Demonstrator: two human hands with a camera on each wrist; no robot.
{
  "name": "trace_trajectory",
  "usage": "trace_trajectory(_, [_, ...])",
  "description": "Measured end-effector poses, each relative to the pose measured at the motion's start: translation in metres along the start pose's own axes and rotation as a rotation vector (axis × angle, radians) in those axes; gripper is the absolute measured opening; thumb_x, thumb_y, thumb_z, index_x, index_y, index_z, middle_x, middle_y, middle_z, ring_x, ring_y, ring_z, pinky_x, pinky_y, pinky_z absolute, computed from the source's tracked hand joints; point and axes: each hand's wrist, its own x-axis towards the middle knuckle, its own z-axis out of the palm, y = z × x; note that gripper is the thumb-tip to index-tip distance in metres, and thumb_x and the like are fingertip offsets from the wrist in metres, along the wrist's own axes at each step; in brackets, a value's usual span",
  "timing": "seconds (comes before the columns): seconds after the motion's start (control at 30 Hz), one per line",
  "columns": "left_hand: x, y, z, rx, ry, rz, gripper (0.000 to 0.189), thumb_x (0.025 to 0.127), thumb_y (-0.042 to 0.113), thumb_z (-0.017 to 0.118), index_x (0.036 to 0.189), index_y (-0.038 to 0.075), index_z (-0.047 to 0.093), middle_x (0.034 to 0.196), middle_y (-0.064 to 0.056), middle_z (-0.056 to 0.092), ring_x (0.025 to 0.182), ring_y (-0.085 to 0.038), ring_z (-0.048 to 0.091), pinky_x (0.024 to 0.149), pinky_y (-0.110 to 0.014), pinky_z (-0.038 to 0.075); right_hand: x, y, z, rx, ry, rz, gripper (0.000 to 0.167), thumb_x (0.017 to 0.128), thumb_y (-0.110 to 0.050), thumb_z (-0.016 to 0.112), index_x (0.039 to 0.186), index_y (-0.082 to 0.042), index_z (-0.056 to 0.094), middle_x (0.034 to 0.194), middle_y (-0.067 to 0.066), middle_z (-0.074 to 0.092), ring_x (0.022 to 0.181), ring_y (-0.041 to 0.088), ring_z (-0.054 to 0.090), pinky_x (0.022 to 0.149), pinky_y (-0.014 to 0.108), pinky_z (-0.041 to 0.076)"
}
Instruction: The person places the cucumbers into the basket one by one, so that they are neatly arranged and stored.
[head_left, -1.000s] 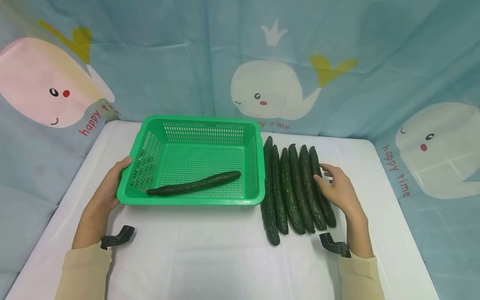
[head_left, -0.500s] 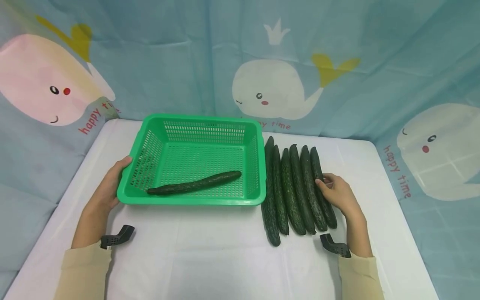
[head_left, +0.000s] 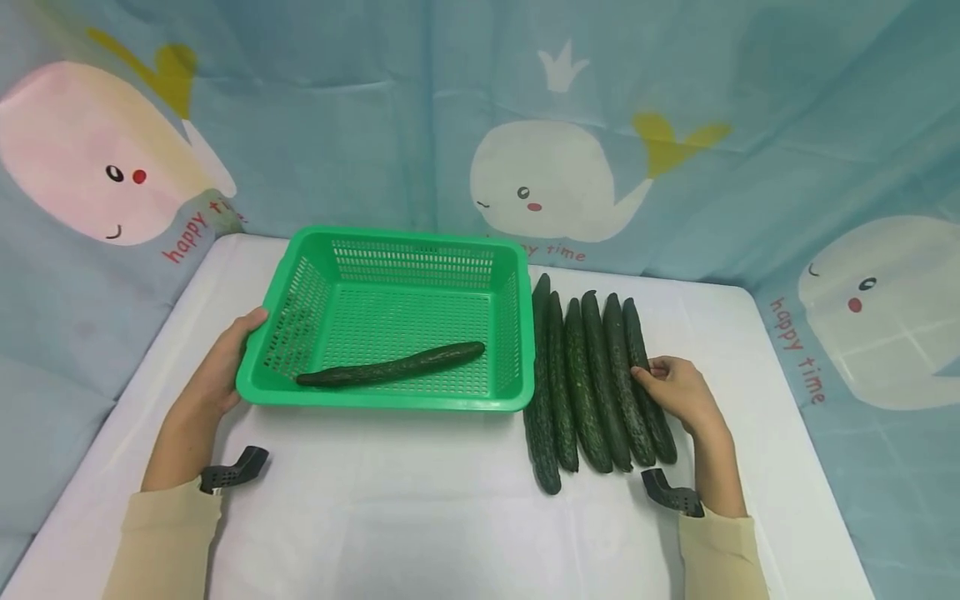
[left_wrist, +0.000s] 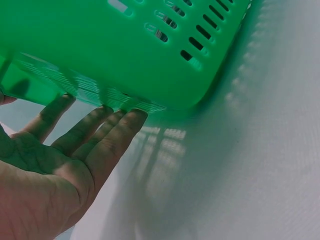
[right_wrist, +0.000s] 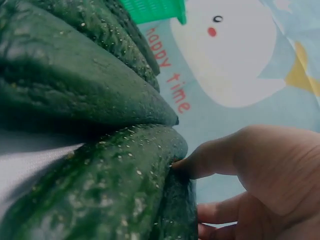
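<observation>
A green plastic basket (head_left: 386, 403) stands on the table with one cucumber (head_left: 393, 367) lying inside. My left hand (head_left: 222, 367) holds the basket's left side; in the left wrist view its fingers (left_wrist: 107, 142) reach against the outer wall, and only a bit of thumb shows. To the basket's right, several cucumbers (head_left: 592, 383) lie side by side. At the outer end of that row, my right hand (head_left: 678, 392) pinches the rightmost cucumber (head_left: 636, 329) around its middle. The right wrist view shows the thumb (right_wrist: 210, 156) on one side of it and fingers on the other, partly hidden.
A white cloth covers the table (head_left: 420, 517). Behind it hangs a light blue curtain (head_left: 360, 150) printed with whales, and its folds also border the left and right sides. The row's leftmost cucumber (head_left: 543, 442) lies close against the basket's right side.
My right hand has slid a little toward me along the rightmost cucumber, and its thumb and fingers have closed on it. The left hand keeps its place on the basket. The head view shifts slightly.
</observation>
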Motion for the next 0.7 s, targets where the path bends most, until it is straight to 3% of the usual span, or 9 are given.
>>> trace_trajectory(0.3, [0.0022, -0.0009, -0.0034, 0.025, 0.016, 0.003, 0.076, 0.112, 0.052, 0.034, 0.17, 0.007, 0.014, 0.131, 0.018, 0.053, 0.114, 0.006, 0.063, 0.088, -0.013, 0.059, -0.006, -0.0037, -0.0044, 0.034, -0.017, -0.009, 0.064, 0.11, -0.035, 0.056, 0.146, 0.017, 0.047, 0.141, 0.041, 0.055, 0.128, 0.056, 0.058, 0.102, 0.065, 0.055])
trace_trajectory(0.47, [0.002, -0.0013, -0.0032, 0.034, 0.031, -0.017, 0.077, 0.112, 0.054, 0.033, 0.17, 0.007, 0.013, 0.129, 0.019, 0.053, 0.111, 0.007, 0.064, 0.086, -0.014, 0.06, -0.0044, -0.0028, -0.0045, 0.038, -0.02, -0.019, 0.073, 0.109, -0.042, 0.057, 0.153, 0.015, 0.042, 0.15, 0.042, 0.049, 0.139, 0.059, 0.049, 0.11, 0.072, 0.047])
trace_trajectory(0.7, [0.002, -0.0027, -0.0014, 0.033, 0.035, -0.042, 0.079, 0.111, 0.056, 0.032, 0.171, 0.009, 0.011, 0.132, 0.016, 0.05, 0.113, 0.006, 0.062, 0.086, -0.014, 0.06, -0.0006, 0.0048, -0.0034, 0.107, -0.037, 0.0, 0.07, 0.11, -0.038, 0.058, 0.153, 0.014, 0.042, 0.152, 0.042, 0.047, 0.141, 0.059, 0.048, 0.113, 0.071, 0.045])
